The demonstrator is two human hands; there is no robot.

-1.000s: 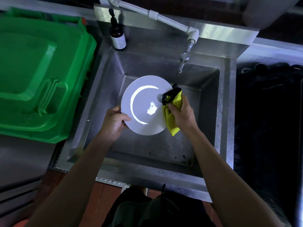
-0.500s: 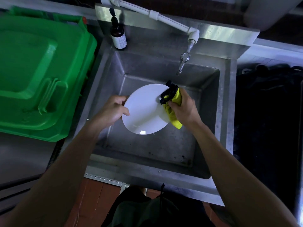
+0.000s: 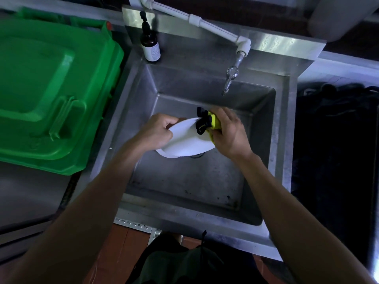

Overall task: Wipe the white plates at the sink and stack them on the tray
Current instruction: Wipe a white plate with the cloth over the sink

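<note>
A plate (image 3: 185,141) is held over the sink (image 3: 205,181) and rubbed with a cloth (image 3: 211,124).
The plate's left edge is pinched by the left hand (image 3: 158,132), fingers curled round it. The cloth (yellow and black) is gripped by the right hand (image 3: 229,132) and pressed on the plate's right edge. A bottle (image 3: 150,43) is seen by the tap (image 3: 230,78).
</note>
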